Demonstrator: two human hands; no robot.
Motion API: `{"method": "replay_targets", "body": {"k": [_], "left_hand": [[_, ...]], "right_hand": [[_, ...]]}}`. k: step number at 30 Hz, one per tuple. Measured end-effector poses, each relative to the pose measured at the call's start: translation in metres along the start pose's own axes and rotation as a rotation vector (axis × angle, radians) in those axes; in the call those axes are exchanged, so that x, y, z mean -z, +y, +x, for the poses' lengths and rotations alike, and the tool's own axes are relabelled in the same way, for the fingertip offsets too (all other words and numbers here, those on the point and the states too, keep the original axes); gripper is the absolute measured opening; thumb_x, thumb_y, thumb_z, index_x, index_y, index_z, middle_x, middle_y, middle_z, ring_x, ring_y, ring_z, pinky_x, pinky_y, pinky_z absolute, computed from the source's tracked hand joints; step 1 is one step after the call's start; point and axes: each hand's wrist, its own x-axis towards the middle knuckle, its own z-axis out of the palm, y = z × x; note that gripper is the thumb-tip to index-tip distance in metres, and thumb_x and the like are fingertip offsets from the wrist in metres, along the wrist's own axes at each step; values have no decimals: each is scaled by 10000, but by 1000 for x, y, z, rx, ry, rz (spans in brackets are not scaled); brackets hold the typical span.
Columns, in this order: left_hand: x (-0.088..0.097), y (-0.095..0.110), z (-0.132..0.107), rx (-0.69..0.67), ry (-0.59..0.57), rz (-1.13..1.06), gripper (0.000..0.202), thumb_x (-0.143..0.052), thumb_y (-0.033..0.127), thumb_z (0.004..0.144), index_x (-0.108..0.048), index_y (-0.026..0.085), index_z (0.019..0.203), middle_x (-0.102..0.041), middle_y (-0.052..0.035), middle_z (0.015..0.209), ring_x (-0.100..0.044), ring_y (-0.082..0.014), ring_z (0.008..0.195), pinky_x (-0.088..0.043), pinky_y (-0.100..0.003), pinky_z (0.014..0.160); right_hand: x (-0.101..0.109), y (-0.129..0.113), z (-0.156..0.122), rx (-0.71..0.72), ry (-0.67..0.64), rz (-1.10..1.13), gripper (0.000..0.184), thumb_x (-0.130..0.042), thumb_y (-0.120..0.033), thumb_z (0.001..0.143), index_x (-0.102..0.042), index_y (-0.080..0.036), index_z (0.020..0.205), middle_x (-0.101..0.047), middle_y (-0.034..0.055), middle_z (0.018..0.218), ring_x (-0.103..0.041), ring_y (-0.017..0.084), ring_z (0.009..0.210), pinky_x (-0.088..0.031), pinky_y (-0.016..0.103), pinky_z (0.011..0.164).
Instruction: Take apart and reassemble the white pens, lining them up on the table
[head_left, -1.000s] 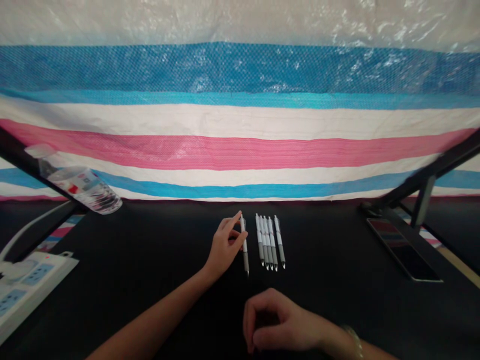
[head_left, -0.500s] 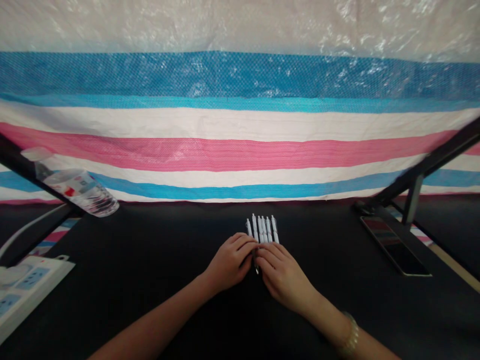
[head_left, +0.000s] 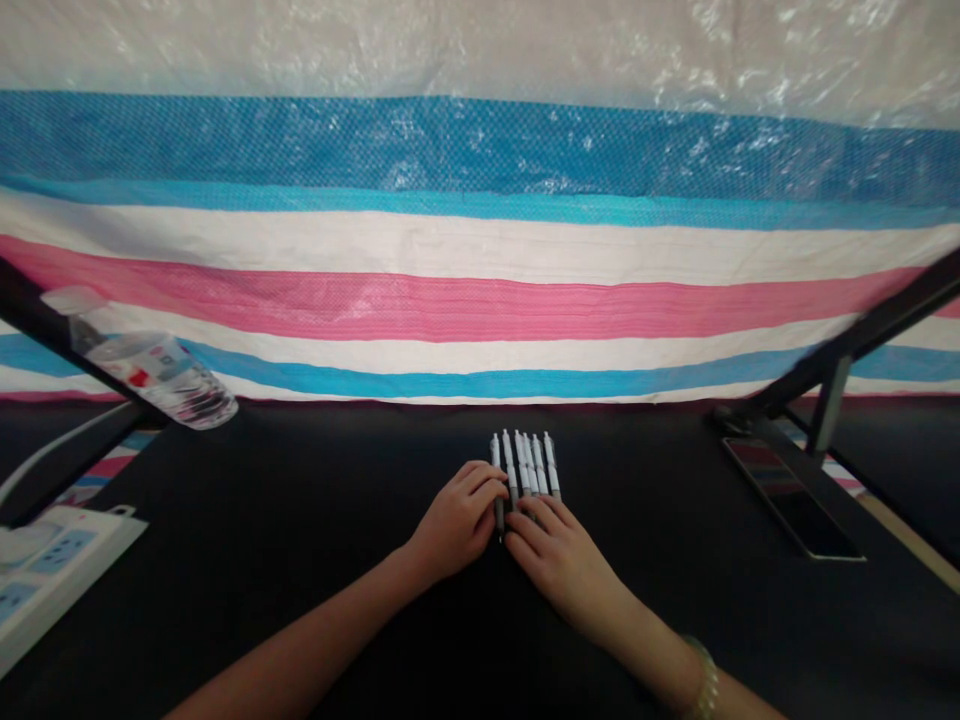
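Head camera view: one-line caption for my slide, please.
Left hand and right hand touch a row of white pens on a black table.

The pens [head_left: 523,465] are white with grey markings, lying on a plain black bench [head_left: 315,500]. Behind them hangs a woven tarp [head_left: 480,300] striped in deep blue, turquoise, white, pink, white and blue, its upper blue band showing a fine mesh pattern, with silvery-white plastic [head_left: 480,45] above. The clear bottle [head_left: 154,375] carries a white label with red marks. The white power strip [head_left: 56,565] has pale blue sockets. The phone [head_left: 791,497] shows dark glass with reddish reflections.
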Motion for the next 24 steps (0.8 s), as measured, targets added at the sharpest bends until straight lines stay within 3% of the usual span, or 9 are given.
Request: {"method": "replay_targets", "body": {"k": [5, 8, 10, 13, 16, 18, 24], "left_hand": [[0, 0, 1, 12, 14, -11, 296, -477, 1, 860, -657, 191, 999, -675, -104, 1119, -584, -249, 1096, -523, -428, 956], [-1, 0, 0, 28, 27, -37, 317, -479, -1, 856, -661, 197, 1022, -676, -104, 1132, -591, -251, 1105, -522, -434, 963], [-2, -1, -1, 51, 56, -79, 329, -483, 9, 861, -661, 205, 1056, -668, -106, 1161, -600, -248, 1118, -518, -437, 978], [0, -3, -1, 146, 135, -188, 316, -499, 44, 874, -651, 205, 1099, -660, -104, 1149, -635, -231, 1072, -539, -402, 934], [3, -6, 1, 349, 211, -436, 241, -558, 141, 892, -629, 191, 1117, -674, -71, 1012, -687, -187, 840, -577, -316, 725], [6, -7, 3, 478, 227, -655, 250, -612, 240, 894, -607, 174, 1136, -672, -48, 934, -686, -157, 687, -552, -269, 594], [8, -4, 7, 654, 196, -1160, 438, -792, 410, 790, -657, 135, 1104, -709, -50, 851, -679, -138, 608, -504, -230, 553]], "right_hand": [[5, -1, 2, 84, -34, 32, 124, -586, -72, 940, -645, -161, 875, -681, 78, 900, -609, 248, 924, -508, 438, 897], [16, 0, 5, 126, -8, 78, 178, -526, -67, 966, -655, -166, 892, -686, 77, 915, -606, 228, 883, -513, 434, 891], [23, 1, 5, 89, 94, 156, 202, -485, -71, 987, -664, -163, 976, -690, 87, 948, -611, 220, 879, -529, 405, 846], [29, 2, 1, -93, 338, 342, 211, -522, -55, 970, -642, -169, 1102, -669, 88, 961, -629, 198, 853, -545, 324, 731], [30, -2, -5, -294, 600, 454, 260, -610, -17, 910, -637, -202, 1091, -647, 63, 950, -653, 177, 828, -560, 284, 700], [29, -6, -10, -316, 673, 445, 285, -626, 0, 888, -648, -212, 1078, -660, 62, 974, -676, 176, 850, -574, 277, 717], [23, -15, -22, -2, 419, 385, 278, -584, -52, 934, -655, -181, 1170, -745, 91, 1069, -704, 218, 1025, -579, 340, 910]]}}
